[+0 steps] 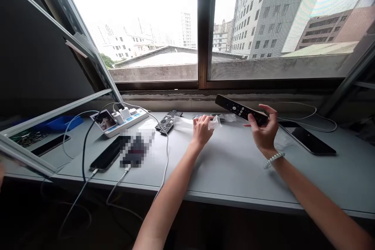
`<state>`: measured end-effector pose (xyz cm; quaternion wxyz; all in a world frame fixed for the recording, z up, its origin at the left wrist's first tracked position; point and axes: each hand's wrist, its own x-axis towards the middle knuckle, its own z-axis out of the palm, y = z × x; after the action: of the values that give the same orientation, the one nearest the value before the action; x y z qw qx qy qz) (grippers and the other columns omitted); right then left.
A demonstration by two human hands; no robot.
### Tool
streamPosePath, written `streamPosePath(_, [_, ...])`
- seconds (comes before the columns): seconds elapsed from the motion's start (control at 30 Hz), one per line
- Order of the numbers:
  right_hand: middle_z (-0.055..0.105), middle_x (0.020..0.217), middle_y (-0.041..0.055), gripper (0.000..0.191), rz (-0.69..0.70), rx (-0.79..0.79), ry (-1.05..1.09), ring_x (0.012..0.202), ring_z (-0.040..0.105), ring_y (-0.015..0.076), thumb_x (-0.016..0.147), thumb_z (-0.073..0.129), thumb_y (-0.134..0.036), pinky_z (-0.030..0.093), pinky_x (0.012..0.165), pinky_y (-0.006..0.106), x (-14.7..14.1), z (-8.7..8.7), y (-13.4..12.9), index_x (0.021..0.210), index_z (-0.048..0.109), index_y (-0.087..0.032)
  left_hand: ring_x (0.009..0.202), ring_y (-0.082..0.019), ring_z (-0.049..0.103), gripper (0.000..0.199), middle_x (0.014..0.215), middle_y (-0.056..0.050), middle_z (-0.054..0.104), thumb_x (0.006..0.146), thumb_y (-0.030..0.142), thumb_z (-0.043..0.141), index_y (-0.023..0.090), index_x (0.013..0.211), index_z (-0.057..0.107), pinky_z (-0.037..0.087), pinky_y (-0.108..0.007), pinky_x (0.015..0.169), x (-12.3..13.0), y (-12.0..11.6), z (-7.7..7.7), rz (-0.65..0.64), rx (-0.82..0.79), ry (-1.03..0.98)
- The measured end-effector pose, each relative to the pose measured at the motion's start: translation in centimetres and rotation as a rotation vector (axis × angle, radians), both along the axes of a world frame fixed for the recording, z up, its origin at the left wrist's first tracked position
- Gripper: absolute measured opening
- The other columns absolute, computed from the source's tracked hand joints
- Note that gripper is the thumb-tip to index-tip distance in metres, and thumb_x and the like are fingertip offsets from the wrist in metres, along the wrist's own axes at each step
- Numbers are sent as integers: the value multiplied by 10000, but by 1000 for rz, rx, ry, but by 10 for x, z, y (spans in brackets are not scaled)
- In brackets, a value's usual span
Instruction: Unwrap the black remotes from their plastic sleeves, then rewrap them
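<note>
My right hand (265, 131), with a coiled band at its wrist, grips the lower end of a black remote control (230, 104). The remote is raised above the desk, tilted, its buttons facing me. Over the desk my left hand (201, 131) has its fingers closed on a crumpled clear plastic bag (216, 122), which spreads out on both sides of the hand. The fingertips are partly hidden by the back of the hand. To the left of the bag lie black remotes (166, 122) with many buttons. Behind my left hand, more clear plastic (230, 117) lies near the wall.
A tablet-like black device (307, 136) lies at right, a cable behind it. At left are a phone (108, 155) on a cable, a blurred-out device (136, 150), a power strip (129, 119) with plugs, and a picture card (104, 120). Beyond the metal frame (64, 103) sits a blue tray (63, 124).
</note>
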<state>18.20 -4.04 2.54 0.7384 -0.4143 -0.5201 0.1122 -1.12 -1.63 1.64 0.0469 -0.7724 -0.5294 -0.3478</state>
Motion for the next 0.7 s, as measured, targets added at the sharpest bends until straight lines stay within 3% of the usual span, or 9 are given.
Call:
streamPosePath(0.1, [540,1036,67,474,0,-66,212,621,599,128,724,647,-396,532,422,262,5,5,2,1144,517,-220,995,-175,543,258,1002,-16,621,778,112,540,230,1005,571,292,-315,902,-1,0,1,15,5,12])
streamPosePath(0.3, [530,739,-20,301,39,-228,428,373,474,67,682,632,-314,429,315,221,11,12,5,952,582,-190,907,-152,565,195,934,-7,620,814,65,455,213,863,573,282,-303,898,1,-1,1,15,45,27])
streamPosePath(0.47, [490,621,-51,196,58,-259,469,342,425,67,668,617,-326,356,289,214,12,12,6,806,565,-196,855,-142,575,174,883,1,618,811,78,462,213,880,546,289,-290,895,5,-5,2,2,74,20])
streamPosePath(0.7, [495,627,-37,173,-26,-220,376,367,414,74,672,586,-287,357,307,222,17,11,8,819,580,-197,901,-147,584,175,947,8,635,775,169,576,229,939,568,285,-314,924,6,-9,3,-65,60,23])
